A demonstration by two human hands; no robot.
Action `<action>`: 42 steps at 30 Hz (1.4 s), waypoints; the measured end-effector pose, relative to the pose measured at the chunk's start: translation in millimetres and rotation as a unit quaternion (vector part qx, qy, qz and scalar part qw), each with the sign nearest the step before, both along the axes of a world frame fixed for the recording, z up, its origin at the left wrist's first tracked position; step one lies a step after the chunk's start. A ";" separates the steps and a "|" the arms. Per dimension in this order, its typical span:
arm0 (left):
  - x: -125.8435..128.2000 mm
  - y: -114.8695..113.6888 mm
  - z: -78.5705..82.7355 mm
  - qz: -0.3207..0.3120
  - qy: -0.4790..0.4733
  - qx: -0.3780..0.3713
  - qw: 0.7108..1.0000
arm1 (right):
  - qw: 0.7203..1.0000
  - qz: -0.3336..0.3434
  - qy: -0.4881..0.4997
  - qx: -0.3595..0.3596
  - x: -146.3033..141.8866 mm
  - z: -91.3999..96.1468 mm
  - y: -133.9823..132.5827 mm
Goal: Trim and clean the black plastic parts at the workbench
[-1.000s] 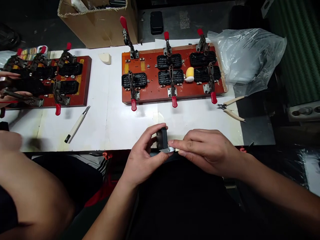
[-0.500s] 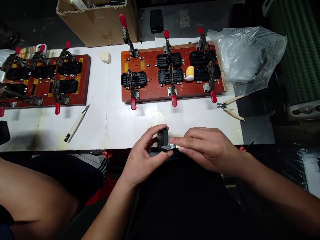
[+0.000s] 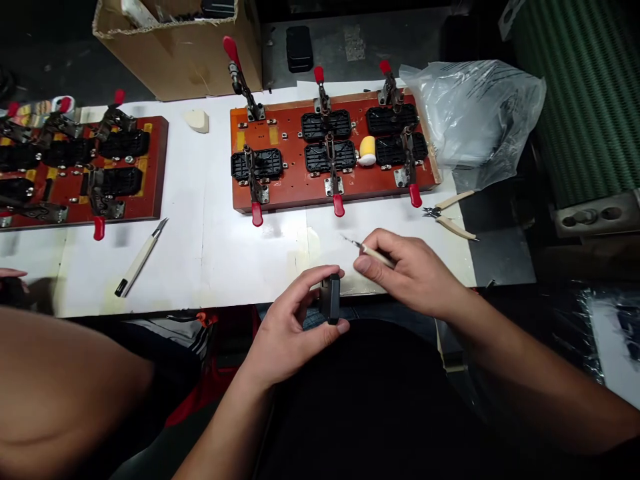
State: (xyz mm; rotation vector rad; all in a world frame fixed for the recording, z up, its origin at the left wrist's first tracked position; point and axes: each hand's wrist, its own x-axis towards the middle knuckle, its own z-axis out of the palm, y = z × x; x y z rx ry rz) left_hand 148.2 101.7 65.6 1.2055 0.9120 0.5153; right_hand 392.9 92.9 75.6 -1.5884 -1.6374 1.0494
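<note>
Between the thumb and fingers of my left hand (image 3: pixel 290 325) stands a black plastic case (image 3: pixel 331 299), held on edge just off the table's front edge. My right hand (image 3: pixel 407 270) grips a craft knife (image 3: pixel 377 255) by its pale handle, its thin blade pointing up and left, apart from the case. Beyond both hands lies a red-brown clamping fixture (image 3: pixel 295 193), where red-handled toggle clamps stand over several black plastic parts (image 3: pixel 330 155). A yellow and white piece (image 3: pixel 367 151) sits among those parts.
A second knife (image 3: pixel 141 259) lies at left before another clamping fixture (image 3: pixel 161 167). Cutters (image 3: pixel 453 215) and a clear plastic bag (image 3: pixel 480 120) are at right. A cardboard box (image 3: pixel 185 63), a cream-coloured block (image 3: pixel 199 121) and a black case (image 3: pixel 299 49) stand farther back. Another person's leg (image 3: pixel 65 380) is at left.
My right hand has drawn the knife away from the case, up and to the right, turning its blade upward. My left hand still holds the case, slightly lower. The view has shifted a little.
</note>
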 end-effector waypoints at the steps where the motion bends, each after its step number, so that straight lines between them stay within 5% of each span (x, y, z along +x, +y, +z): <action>1: 1.4 -0.3 -2.5 0.010 -0.007 -0.006 1.000 | 0.999 0.006 0.040 -0.026 -4.6 1.1 -1.5; 5: 9.8 3.3 -10.4 0.135 -0.102 -0.078 0.983 | 0.972 0.058 0.212 -0.077 -24.0 -4.5 -10.3; 8: 13.5 8.5 -12.1 0.201 -0.129 -0.144 0.960 | 0.970 0.092 0.221 -0.042 -37.0 -15.1 -16.0; 10: 12.3 9.9 -11.8 0.200 -0.092 -0.159 0.962 | 0.981 0.042 0.191 -0.005 -42.9 -21.5 -17.5; 12: 8.7 9.1 -11.0 0.197 -0.004 -0.083 0.977 | 0.983 -0.057 0.174 -0.013 -46.4 -25.2 -17.5; 14: 4.8 7.6 -10.1 0.160 0.115 0.092 0.976 | 0.976 -0.136 0.161 -0.061 -48.5 -25.8 -16.9; 16: 2.5 7.3 -9.6 0.080 0.196 0.252 0.944 | 0.971 -0.150 0.160 -0.100 -49.8 -23.8 -16.6; 18: 1.9 8.4 -9.4 0.017 0.218 0.312 0.925 | 0.974 -0.117 0.155 -0.115 -48.9 -19.9 -16.6; 23: 0.8 11.4 -5.2 0.019 0.161 0.188 0.969 | 0.990 0.037 0.125 -0.053 -26.4 -6.4 -17.2; 28: 0.0 10.4 4.8 0.008 0.087 0.057 0.995 | 0.991 0.108 0.013 0.076 -1.0 3.6 -20.6; 33: 2.1 10.5 9.4 -0.001 0.079 0.056 0.995 | 0.974 0.168 -0.015 0.153 -1.5 9.2 -21.0; 42: 1.7 11.0 9.0 -0.011 0.085 0.061 0.994 | 0.974 0.167 -0.013 0.154 -3.9 7.8 -20.1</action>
